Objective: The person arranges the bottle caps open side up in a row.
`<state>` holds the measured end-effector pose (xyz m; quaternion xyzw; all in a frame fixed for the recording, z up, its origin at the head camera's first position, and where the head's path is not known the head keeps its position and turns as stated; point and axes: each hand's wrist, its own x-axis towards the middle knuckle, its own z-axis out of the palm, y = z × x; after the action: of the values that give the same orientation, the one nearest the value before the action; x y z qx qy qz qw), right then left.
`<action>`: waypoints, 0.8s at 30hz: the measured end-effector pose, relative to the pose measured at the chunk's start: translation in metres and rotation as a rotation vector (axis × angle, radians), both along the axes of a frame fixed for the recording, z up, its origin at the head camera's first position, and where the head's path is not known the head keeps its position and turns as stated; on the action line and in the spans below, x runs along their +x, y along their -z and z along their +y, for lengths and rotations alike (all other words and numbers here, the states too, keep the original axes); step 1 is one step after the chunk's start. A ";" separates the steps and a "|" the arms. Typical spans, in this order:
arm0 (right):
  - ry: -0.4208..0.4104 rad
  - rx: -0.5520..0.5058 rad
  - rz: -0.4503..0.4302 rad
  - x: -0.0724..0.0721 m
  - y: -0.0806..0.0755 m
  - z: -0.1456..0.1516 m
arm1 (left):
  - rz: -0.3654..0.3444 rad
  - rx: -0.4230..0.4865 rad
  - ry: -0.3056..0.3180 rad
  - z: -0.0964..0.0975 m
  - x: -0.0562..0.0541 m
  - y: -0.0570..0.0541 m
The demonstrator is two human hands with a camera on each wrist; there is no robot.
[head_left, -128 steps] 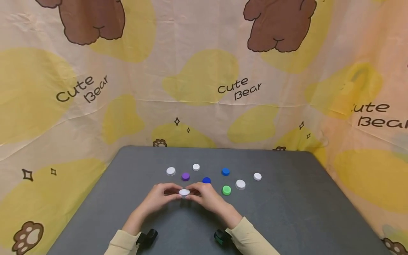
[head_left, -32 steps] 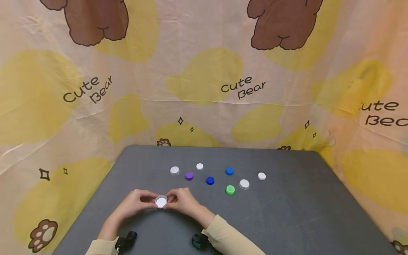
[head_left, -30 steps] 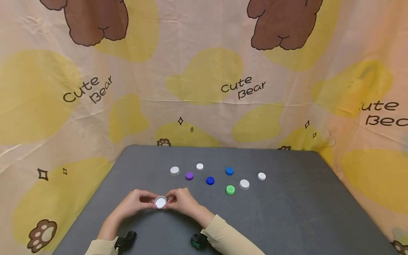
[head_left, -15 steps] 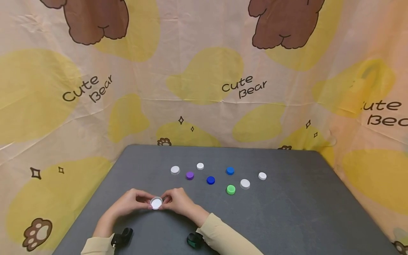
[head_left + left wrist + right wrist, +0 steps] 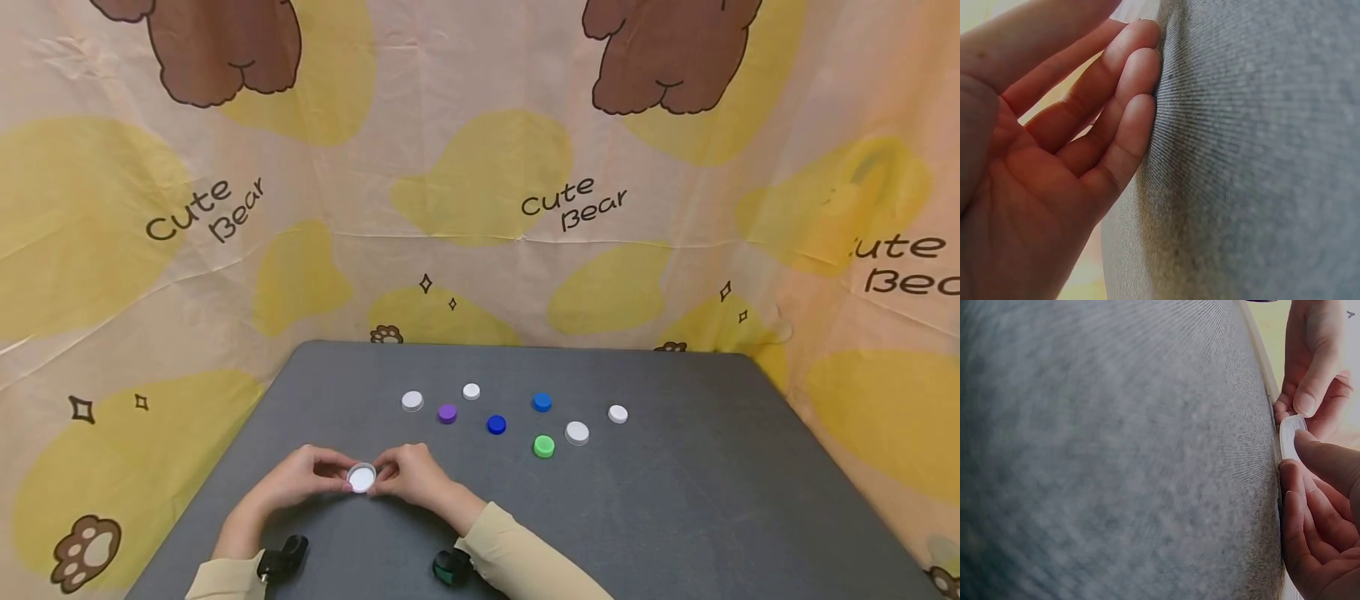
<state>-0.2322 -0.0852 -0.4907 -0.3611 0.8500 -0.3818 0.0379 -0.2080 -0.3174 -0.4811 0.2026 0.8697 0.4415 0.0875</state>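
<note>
In the head view a round white cap [image 5: 362,478] with a clear rim is held low over the grey table [image 5: 660,517]. My left hand [image 5: 303,478] pinches its left side between thumb and fingers, while my right hand [image 5: 415,477] pinches the right side. The right wrist view shows the cap's pale ribbed edge [image 5: 1292,439] standing by the table surface, with a thumb on it from each hand. In the left wrist view the left hand's curled fingertips [image 5: 1141,115] rest right at the table; the cap is mostly hidden there.
Farther back lie several loose caps: a purple cap [image 5: 447,414], a dark blue cap [image 5: 497,425], a lighter blue cap [image 5: 542,402], a green cap [image 5: 543,447] and several white caps, one white cap [image 5: 577,433] being right of the green. A bear-print cloth [image 5: 480,183] hangs behind the table.
Both hands have carried the pinched cap left and slightly nearer, away from the purple cap. Its clear rim now shows around the white face. The loose caps have stayed put.
</note>
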 end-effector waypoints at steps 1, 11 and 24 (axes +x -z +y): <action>-0.001 -0.006 -0.008 0.000 0.000 0.000 | 0.002 0.002 0.001 0.000 0.000 0.000; -0.001 -0.033 -0.095 -0.001 0.002 -0.002 | 0.018 0.009 -0.012 -0.005 0.002 0.001; -0.010 -0.039 -0.112 -0.003 0.005 -0.004 | 0.009 0.038 -0.006 -0.008 0.001 0.000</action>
<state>-0.2355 -0.0897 -0.4959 -0.3439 0.8371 -0.4177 0.0804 -0.2066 -0.3254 -0.4808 0.2038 0.8622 0.4571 0.0784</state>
